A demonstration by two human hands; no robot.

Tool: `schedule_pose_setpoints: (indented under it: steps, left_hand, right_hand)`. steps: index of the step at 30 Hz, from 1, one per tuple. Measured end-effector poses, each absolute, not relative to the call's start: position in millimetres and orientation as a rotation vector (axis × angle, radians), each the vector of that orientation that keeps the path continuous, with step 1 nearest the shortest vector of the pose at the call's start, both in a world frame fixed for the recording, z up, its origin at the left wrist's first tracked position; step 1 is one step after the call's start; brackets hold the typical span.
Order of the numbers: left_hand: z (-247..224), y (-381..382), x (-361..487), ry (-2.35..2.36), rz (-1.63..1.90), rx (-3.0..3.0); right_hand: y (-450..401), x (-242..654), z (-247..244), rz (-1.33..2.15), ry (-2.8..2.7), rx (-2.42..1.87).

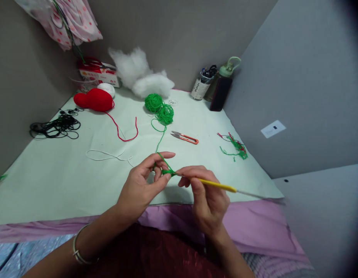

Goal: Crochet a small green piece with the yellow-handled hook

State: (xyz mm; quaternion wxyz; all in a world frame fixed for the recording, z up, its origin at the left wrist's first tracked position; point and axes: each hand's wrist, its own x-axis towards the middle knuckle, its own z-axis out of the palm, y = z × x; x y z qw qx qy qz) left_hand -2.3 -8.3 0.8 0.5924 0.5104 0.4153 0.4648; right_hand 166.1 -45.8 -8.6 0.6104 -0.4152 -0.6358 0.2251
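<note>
Left hand (142, 181) pinches a small green yarn piece (167, 172) between thumb and middle fingers, index finger raised so the green strand (159, 143) runs over it under tension. Right hand (206, 193) is closed around a yellow crochet hook (218, 185), pencil-style grip, metal end pointing right, hook tip buried in the green piece. Both hands work just above the near edge of the pale green table (66, 173), touching at the yarn.

The strand leads far to 2 green yarn balls (159, 108), set mid-table so they can feed freely. Orange snips (184, 137) lie just right of the strand, within reach. Yarn scraps (236, 147), red and green, piled right, apart from the work.

Far left: red knitted piece (94, 99) with a red tail trailing near, white ball (107, 88) touching behind it, a box (99, 73) beyond. Black cord tangle (56, 125) at the left edge. White stuffing (141, 73) against the far wall. Loose white thread (109, 156) near left of the hands. Can of pens (202, 84) and dark bottle (223, 87) in the far right corner. Bracelet (77, 247) on the left wrist.
</note>
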Motion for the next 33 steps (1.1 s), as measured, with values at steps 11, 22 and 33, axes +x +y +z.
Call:
schedule_pose_setpoints:
  steps: [11,22,33]
  left_hand:
    - [4,-7,-4,0.949,1.037,1.205]
    - [1,-8,3,0.689,0.899,0.671]
    - [0,-10,9,0.723,1.034,0.807]
  right_hand:
    - [-44,164,-8,0.609,-1.328,-0.968]
    - [-46,165,-22,0.034,-1.67,-1.019]
    - [-39,159,-13,0.454,-1.452,-0.99]
